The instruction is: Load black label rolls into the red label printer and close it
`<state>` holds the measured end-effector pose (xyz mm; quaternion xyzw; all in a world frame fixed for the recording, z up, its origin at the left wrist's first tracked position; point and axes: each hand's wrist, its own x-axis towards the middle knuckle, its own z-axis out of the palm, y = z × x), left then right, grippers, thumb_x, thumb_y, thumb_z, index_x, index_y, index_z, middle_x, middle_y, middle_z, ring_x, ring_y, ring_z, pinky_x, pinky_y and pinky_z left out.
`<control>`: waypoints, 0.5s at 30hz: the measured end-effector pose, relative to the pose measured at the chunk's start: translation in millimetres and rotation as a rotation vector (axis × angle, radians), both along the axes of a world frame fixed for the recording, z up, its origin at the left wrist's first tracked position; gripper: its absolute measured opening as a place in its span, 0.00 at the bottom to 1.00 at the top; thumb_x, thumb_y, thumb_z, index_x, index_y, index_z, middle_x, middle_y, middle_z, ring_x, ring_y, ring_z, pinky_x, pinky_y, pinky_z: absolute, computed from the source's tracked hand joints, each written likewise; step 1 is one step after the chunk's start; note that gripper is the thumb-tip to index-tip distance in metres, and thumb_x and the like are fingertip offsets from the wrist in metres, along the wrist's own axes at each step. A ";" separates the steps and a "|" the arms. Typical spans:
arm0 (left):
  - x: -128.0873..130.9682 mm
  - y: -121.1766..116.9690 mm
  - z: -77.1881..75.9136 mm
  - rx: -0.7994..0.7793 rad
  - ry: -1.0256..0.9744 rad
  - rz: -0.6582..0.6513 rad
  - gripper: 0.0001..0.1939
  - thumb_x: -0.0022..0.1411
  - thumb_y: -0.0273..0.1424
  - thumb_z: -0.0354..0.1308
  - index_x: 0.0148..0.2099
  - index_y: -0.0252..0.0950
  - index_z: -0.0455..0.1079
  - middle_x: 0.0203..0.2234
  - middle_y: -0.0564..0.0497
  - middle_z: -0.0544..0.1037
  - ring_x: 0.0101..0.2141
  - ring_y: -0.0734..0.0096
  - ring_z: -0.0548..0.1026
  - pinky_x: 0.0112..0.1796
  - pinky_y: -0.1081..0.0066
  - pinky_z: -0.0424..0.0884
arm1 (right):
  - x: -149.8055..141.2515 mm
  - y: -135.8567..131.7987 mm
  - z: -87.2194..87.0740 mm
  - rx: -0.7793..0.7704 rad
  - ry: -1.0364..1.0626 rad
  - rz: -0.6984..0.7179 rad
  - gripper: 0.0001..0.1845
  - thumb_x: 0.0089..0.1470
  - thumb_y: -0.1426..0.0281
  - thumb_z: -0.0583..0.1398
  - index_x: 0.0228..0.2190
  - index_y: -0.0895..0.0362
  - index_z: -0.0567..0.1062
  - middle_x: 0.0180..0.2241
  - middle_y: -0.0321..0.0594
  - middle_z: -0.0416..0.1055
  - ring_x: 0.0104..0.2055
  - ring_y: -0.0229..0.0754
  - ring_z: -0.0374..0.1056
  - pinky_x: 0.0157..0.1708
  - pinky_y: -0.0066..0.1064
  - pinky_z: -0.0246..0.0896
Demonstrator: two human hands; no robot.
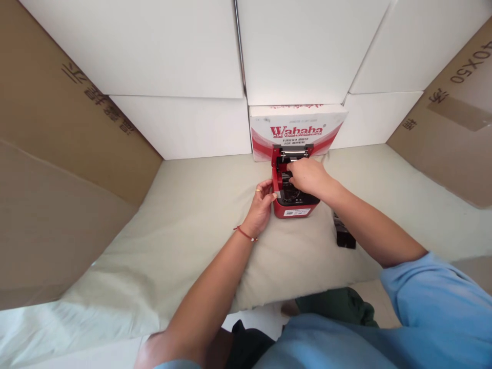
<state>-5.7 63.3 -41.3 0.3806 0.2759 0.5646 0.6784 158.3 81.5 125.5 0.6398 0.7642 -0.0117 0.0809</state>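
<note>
A red and black label printer (296, 211) stands on the cloth with its lid (294, 152) raised, showing a metal roller bar. My left hand (263, 202) grips the printer's left side, its thumb at the near left corner. From the right, my right hand (307, 174) reaches into the open compartment with fingers bent and pressed together. Whatever those fingers hold, if anything, is hidden inside. A white sticker is on the printer's near red face.
Behind the printer leans a white Wahaha carton (298, 130) against white panels. A black object (345, 236) lies right of the printer, partly under my right forearm. Brown cardboard walls (77, 154) flank both sides. The cloth-covered surface (192, 215) ends near my body.
</note>
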 end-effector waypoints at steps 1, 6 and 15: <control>-0.2 0.1 -0.2 0.001 0.002 -0.002 0.29 0.56 0.37 0.77 0.58 0.44 0.74 0.62 0.48 0.80 0.68 0.55 0.73 0.69 0.56 0.68 | -0.9 1.8 -2.2 -0.006 0.001 -0.004 0.18 0.68 0.74 0.61 0.54 0.59 0.86 0.53 0.60 0.86 0.57 0.67 0.83 0.48 0.45 0.76; -1.6 0.7 -1.6 0.012 0.021 -0.013 0.29 0.57 0.37 0.76 0.59 0.44 0.73 0.63 0.47 0.79 0.70 0.54 0.72 0.71 0.54 0.66 | -5.5 10.6 -14.3 -0.024 0.018 -0.029 0.19 0.67 0.76 0.62 0.55 0.62 0.86 0.53 0.65 0.86 0.59 0.68 0.83 0.51 0.46 0.77; -2.6 -0.6 1.3 0.024 0.064 -0.012 0.28 0.59 0.38 0.74 0.60 0.44 0.71 0.64 0.46 0.79 0.69 0.54 0.73 0.71 0.52 0.67 | 14.4 -4.1 -11.2 -0.018 0.242 0.041 0.14 0.74 0.66 0.62 0.49 0.55 0.88 0.48 0.47 0.89 0.50 0.53 0.85 0.47 0.38 0.74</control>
